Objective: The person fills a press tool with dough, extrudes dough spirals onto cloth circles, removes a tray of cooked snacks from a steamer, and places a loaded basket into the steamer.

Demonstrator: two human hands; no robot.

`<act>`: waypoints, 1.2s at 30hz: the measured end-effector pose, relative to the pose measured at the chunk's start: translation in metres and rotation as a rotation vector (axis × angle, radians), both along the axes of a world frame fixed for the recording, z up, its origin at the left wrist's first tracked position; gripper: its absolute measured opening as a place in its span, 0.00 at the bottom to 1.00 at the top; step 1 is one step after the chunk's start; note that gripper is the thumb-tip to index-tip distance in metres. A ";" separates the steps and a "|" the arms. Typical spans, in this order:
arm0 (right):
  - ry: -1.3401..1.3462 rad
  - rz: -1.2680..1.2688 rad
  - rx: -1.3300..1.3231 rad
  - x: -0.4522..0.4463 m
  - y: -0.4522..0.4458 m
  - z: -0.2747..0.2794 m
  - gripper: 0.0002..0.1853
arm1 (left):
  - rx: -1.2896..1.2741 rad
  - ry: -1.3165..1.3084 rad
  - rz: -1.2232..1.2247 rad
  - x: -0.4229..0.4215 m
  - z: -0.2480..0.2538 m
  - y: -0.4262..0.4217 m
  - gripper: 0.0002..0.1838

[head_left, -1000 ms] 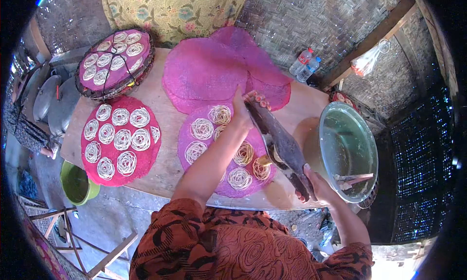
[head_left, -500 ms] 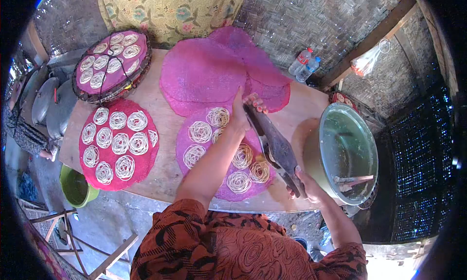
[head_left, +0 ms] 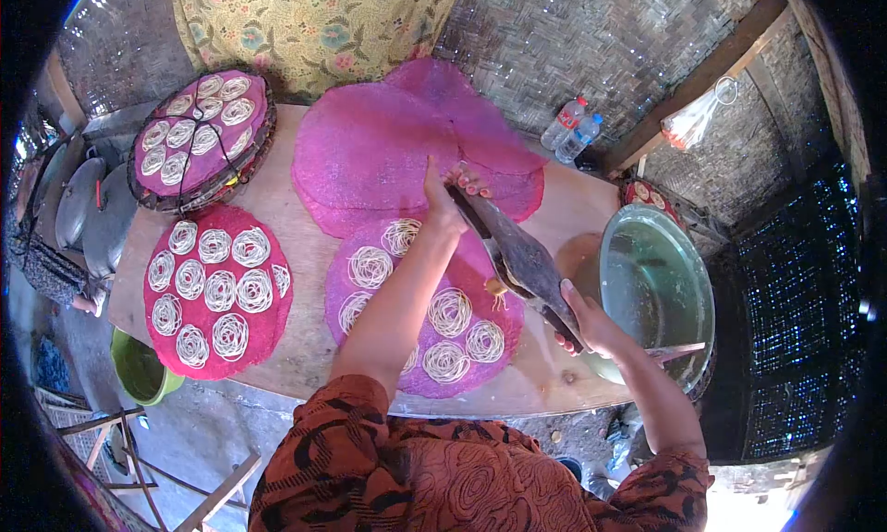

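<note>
My left hand is closed around the far end of a dark wooden noodle press, thumb pointing up. My right hand grips the press's near end. The tool slants across my front above the table, and short pale dough strands hang from its middle. Beneath and to the left lies a round pink mesh sheet with several coiled noodle rounds on it. My left forearm hides part of that sheet and some coils.
A red mesh sheet with coils lies left, below a stacked bundle tied with cord. Stacked pink sheets lie at the back. A large tub stands right, near two plastic bottles. A green bucket sits below the table's left edge.
Dough strands now show more clearly, hanging under the middle of the press. Both hands keep their hold on it. The whole view has shifted slightly.
</note>
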State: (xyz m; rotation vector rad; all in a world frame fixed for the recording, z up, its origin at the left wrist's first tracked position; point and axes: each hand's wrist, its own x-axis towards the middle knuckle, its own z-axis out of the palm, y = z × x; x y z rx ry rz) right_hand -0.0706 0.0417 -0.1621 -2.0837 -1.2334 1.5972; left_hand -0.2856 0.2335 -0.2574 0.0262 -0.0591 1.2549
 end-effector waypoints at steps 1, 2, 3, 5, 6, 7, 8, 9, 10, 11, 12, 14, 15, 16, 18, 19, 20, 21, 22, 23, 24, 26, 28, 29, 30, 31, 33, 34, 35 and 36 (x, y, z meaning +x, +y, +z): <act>0.007 0.009 -0.015 -0.002 -0.004 0.008 0.37 | -0.002 0.005 0.000 0.000 0.005 -0.005 0.26; 0.014 0.019 -0.030 -0.003 -0.006 0.014 0.37 | -0.043 -0.015 -0.009 0.002 0.008 -0.014 0.26; 0.019 0.020 -0.032 0.000 -0.007 0.020 0.37 | -0.086 -0.035 -0.017 0.004 0.008 -0.018 0.26; -0.049 0.051 -0.058 0.009 -0.006 0.030 0.37 | -0.064 -0.045 -0.005 0.013 0.001 -0.015 0.26; -0.049 0.050 -0.061 0.009 -0.003 0.030 0.37 | -0.039 -0.059 0.006 0.016 -0.001 -0.015 0.26; -0.098 0.071 -0.034 0.009 0.000 0.031 0.36 | -0.041 -0.059 0.004 0.016 -0.002 -0.012 0.26; -0.148 0.090 -0.006 0.009 0.003 0.032 0.36 | -0.027 -0.057 0.031 0.015 -0.001 -0.007 0.26; -0.145 0.111 0.052 0.006 0.004 0.031 0.35 | -0.013 -0.055 0.056 0.014 0.002 -0.004 0.26; -0.146 0.107 0.052 0.003 0.004 0.028 0.35 | -0.013 -0.056 0.053 0.011 0.005 -0.004 0.26; -0.133 0.093 0.068 0.000 0.004 0.025 0.36 | 0.006 -0.052 0.044 0.005 0.008 -0.003 0.27; -0.118 0.080 0.086 -0.002 0.004 0.023 0.37 | 0.026 -0.046 0.036 0.000 0.011 -0.004 0.27; -0.084 0.085 0.086 -0.002 -0.001 0.024 0.37 | -0.004 -0.018 0.039 -0.005 0.015 -0.013 0.27; -0.080 0.107 0.055 0.000 -0.003 0.025 0.36 | -0.035 0.004 0.045 -0.005 0.012 -0.017 0.28; -0.078 0.131 0.023 0.001 -0.005 0.027 0.36 | -0.036 0.009 0.045 -0.003 0.010 -0.021 0.28; -0.121 0.127 0.008 0.005 -0.005 0.033 0.36 | -0.094 -0.001 0.050 0.005 0.002 -0.026 0.27; -0.170 0.123 -0.005 0.006 -0.003 0.035 0.36 | -0.095 -0.001 0.050 0.007 -0.007 -0.022 0.27; -0.171 0.123 -0.006 0.004 -0.001 0.035 0.36 | -0.057 -0.037 0.046 0.010 -0.015 -0.017 0.28; -0.203 0.133 0.013 -0.001 0.004 0.035 0.36 | -0.017 -0.073 0.041 0.013 -0.024 -0.011 0.28; -0.236 0.141 0.032 -0.004 0.007 0.034 0.36 | -0.017 -0.077 0.040 0.013 -0.031 -0.007 0.28; -0.239 0.140 0.032 -0.006 0.011 0.028 0.36 | -0.039 -0.073 0.051 0.009 -0.038 -0.002 0.28; -0.187 0.162 0.027 -0.007 0.016 0.016 0.36 | -0.060 -0.069 0.061 0.005 -0.044 0.001 0.29; -0.130 0.184 0.029 -0.008 0.026 -0.007 0.36 | -0.038 -0.047 0.070 -0.010 -0.061 0.007 0.29; -0.146 0.200 0.004 -0.015 0.030 -0.023 0.35 | -0.018 -0.018 0.079 -0.024 -0.062 0.003 0.29; -0.116 0.203 -0.032 -0.017 0.031 -0.024 0.34 | -0.030 -0.020 0.092 -0.029 -0.061 0.001 0.29; -0.110 0.203 -0.028 -0.017 0.031 -0.020 0.34 | -0.042 -0.022 0.105 -0.036 -0.055 -0.002 0.30; -0.025 0.213 -0.069 -0.016 0.033 -0.014 0.34 | 0.032 -0.015 0.117 -0.042 -0.048 -0.004 0.29; 0.318 0.217 -0.220 -0.002 0.036 -0.003 0.35 | 0.046 0.072 0.167 -0.051 -0.019 -0.014 0.28; 0.366 0.222 -0.201 0.003 0.035 0.013 0.35 | 0.059 0.152 0.218 -0.056 0.008 -0.024 0.29; 0.413 0.225 -0.182 0.004 0.029 0.035 0.36 | 0.066 0.158 0.216 -0.063 0.045 -0.043 0.29; 0.418 0.224 -0.176 0.000 0.019 0.060 0.36 | 0.144 0.261 0.186 -0.070 0.088 -0.072 0.26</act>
